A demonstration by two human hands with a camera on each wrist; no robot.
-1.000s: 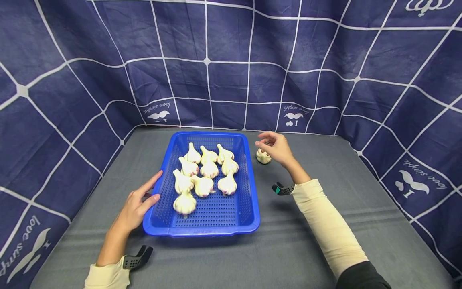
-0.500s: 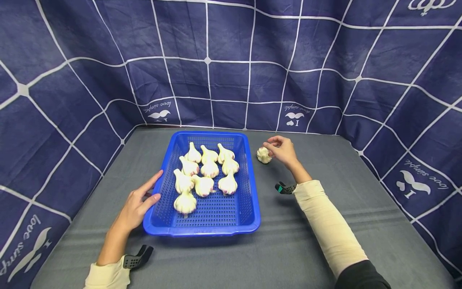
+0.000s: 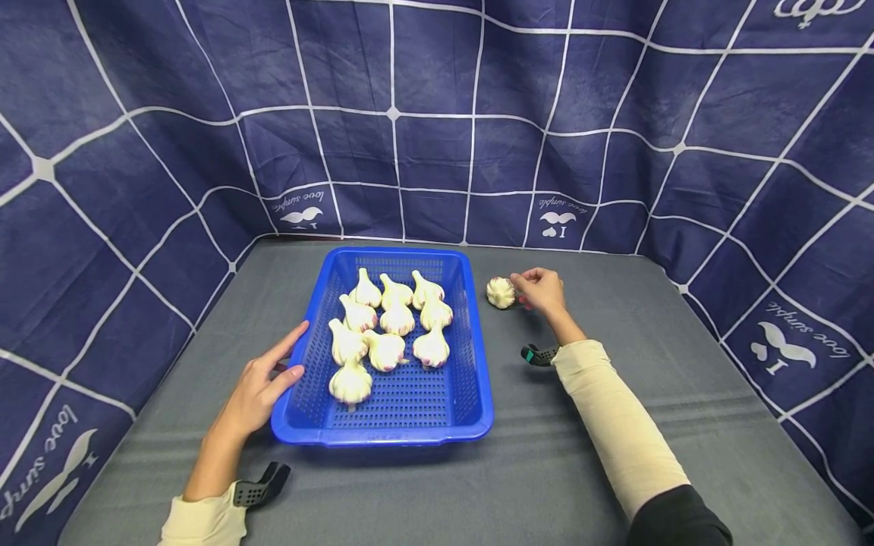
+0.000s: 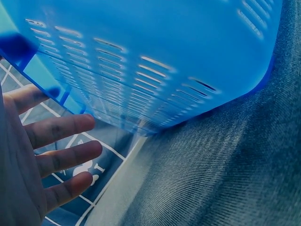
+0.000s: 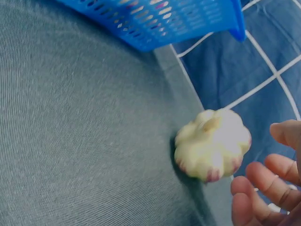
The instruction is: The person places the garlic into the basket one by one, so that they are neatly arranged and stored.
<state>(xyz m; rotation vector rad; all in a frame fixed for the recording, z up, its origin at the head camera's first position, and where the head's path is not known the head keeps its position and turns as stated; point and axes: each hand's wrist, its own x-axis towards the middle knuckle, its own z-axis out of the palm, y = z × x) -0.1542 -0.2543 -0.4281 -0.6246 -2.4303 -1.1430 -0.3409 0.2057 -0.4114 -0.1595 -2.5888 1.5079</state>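
Observation:
A blue plastic basket (image 3: 382, 437) stands on the grey cloth, holding several white garlic bulbs (image 3: 350, 384) with purple streaks. My left hand (image 3: 256, 390) rests at the basket's left rim, its thumb and forefinger touching the edge. In the left wrist view the other fingers (image 4: 70, 153) extend loosely beside the slotted wall. One more garlic bulb (image 3: 501, 293) sits on the cloth to the right of the basket. My right hand (image 3: 542, 292) is just right of this bulb. The right wrist view shows its fingers (image 5: 268, 181) loosely bent, with a gap to the bulb.
Grey cloth (image 3: 587, 455) covers the table. Dark blue curtains (image 3: 430, 152) with white grid lines rise behind it and at both sides. A black wrist strap (image 3: 262, 485) sticks out from the left wrist, and another strap (image 3: 539, 356) from the right.
My right hand has moved from above the loose garlic bulb to its right side and lower. The bulb stays nearly in place, now fully visible. Left hand and basket keep still.

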